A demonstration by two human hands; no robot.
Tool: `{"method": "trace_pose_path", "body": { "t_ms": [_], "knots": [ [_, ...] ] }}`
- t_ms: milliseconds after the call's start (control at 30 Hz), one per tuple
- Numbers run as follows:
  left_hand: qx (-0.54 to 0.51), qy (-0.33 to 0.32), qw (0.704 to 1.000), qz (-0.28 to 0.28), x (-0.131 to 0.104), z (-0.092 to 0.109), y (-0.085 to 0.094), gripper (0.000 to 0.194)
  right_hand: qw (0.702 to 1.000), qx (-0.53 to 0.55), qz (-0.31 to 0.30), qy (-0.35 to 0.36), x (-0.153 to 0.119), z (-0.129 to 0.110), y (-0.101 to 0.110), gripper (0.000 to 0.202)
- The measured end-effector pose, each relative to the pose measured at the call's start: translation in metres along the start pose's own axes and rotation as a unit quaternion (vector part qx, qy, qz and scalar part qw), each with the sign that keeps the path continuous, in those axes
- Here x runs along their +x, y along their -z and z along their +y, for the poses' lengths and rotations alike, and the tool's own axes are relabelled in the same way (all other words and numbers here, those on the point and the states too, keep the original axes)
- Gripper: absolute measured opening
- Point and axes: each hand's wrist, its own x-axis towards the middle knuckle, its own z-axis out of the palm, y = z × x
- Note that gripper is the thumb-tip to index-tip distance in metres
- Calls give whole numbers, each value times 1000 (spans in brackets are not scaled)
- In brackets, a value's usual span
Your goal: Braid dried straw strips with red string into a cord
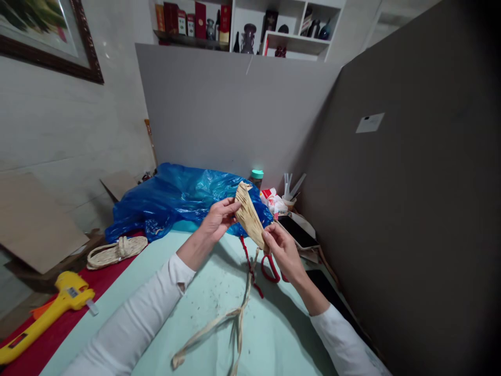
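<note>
A pale, wrinkled strip of corn husk (249, 216) is stretched at a slant between my two hands above the table. My left hand (219, 219) pinches its upper left edge between thumb and fingers. Its lower end is gripped by my right hand (282, 248). Below the husk, twisted husk strands (243, 305) lie on the pale green table cover (164, 318), tied near the top with a red cord (247, 256). Red-handled scissors (270, 269) rest beside my right hand, which hides part of them.
A blue plastic bag (176, 193) spreads across the back, with a green-lidded jar (257, 177) behind it. On the left are a woven straw slipper (117, 251) and a yellow glue gun (58, 308). A tablet (297, 231) sits at right, near the grey partition (391, 198).
</note>
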Motion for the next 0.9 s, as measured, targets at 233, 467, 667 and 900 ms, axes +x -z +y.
{"method": "trace_pose_path", "body": {
  "t_ms": [233, 467, 667, 900],
  "knots": [
    [133, 19, 987, -85, -12, -6, -15, 48, 1000, 18, -15, 20, 0, -14, -1, 26],
    [226, 16, 970, -88, -21, -18, -32, 39, 995, 24, 85, 36, 1, -20, 3, 25],
    [62, 139, 981, -121, -20, -13, -29, 39, 994, 63, 72, 59, 0, -24, 9, 25],
    [47, 77, 995, -49, -22, -10, -35, 27, 995, 84, -7, 47, -4, -21, 5, 43]
  ]
}}
